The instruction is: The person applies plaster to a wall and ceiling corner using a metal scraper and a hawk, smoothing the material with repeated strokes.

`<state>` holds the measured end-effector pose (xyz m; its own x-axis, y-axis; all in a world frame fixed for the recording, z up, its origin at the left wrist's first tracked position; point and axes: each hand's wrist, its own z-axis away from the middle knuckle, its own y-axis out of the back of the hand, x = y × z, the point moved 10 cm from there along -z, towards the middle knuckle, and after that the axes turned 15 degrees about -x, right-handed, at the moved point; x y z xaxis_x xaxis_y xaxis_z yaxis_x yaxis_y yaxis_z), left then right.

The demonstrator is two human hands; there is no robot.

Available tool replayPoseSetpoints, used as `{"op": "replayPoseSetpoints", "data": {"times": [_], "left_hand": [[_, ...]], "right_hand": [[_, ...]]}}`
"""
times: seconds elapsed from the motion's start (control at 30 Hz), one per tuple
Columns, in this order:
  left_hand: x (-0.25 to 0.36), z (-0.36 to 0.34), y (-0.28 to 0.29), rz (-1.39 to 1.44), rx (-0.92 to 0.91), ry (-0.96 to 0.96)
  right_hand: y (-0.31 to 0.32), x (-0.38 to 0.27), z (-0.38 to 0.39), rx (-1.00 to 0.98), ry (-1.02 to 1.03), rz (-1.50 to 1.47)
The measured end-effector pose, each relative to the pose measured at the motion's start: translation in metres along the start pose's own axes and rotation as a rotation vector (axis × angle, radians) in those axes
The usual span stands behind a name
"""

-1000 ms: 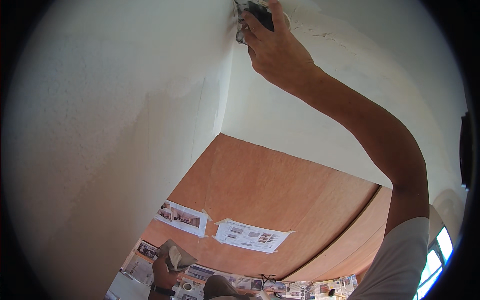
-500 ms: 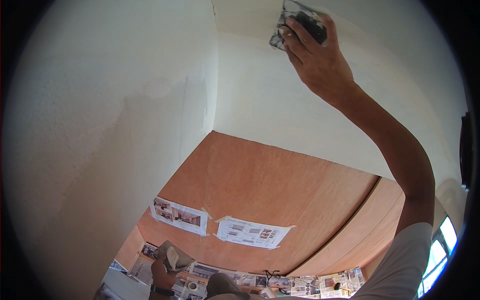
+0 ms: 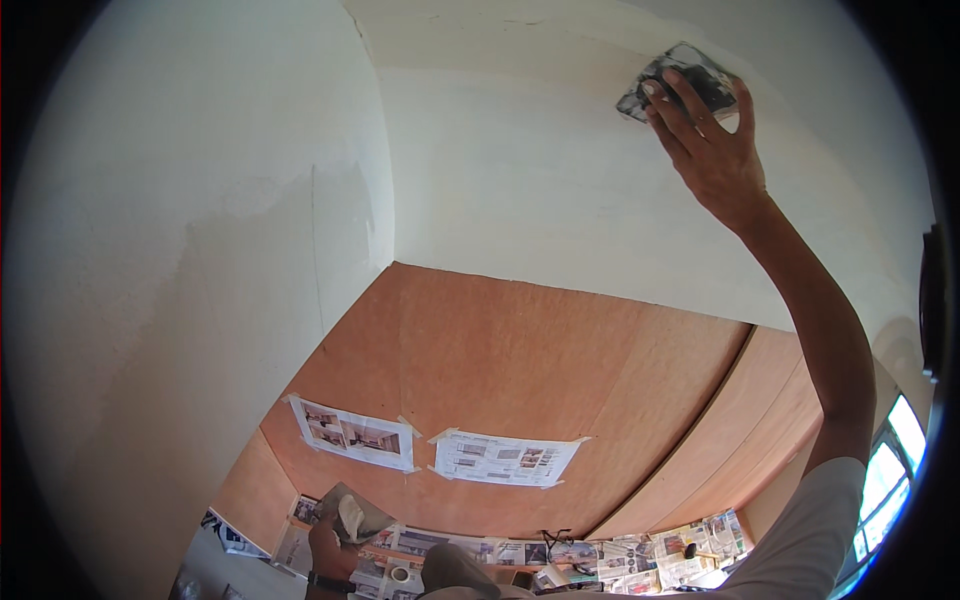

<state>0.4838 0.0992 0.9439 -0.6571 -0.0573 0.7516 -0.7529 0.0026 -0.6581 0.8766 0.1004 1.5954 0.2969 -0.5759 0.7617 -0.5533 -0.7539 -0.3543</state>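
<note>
High on the white plastered surface (image 3: 540,170), my right hand (image 3: 718,172) presses a flat, square plastering scraper (image 3: 640,98), with fingers spread over its dark, white-smeared back. That arm is stretched far up from the lower right. Down at the lower left, my left hand (image 3: 328,548) holds a grey plasterer's hawk (image 3: 376,516), gripping it from beneath and at the side. A lump of off-white putty (image 3: 350,514) lies on the hawk. Part of the left fingers is hidden by the hawk.
A white wall (image 3: 130,250) with a darker damp-looking patch rises at left. Below runs a reddish plywood panel (image 3: 520,340) with taped printed sheets (image 3: 505,458). Newspapers (image 3: 630,560) cover the floor, with a tape roll (image 3: 400,575) on them. A window (image 3: 885,485) stands at right.
My right hand has slid rightward along the white surface with the scraper. The view has shifted slightly. My left hand still holds the hawk with its putty, low at left.
</note>
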Motion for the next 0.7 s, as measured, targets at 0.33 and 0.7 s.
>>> {"op": "replayPoseSetpoints", "data": {"times": [0.33,0.7], "left_hand": [[0.021,0.0,-0.068,0.17,0.094,0.069],[0.088,-0.048,-0.185,-0.07,-0.351,0.049]], "right_hand": [[0.058,-0.028,0.067,0.077,-0.056,-0.423],[0.192,-0.196,0.093,-0.19,0.578,-1.945]]}}
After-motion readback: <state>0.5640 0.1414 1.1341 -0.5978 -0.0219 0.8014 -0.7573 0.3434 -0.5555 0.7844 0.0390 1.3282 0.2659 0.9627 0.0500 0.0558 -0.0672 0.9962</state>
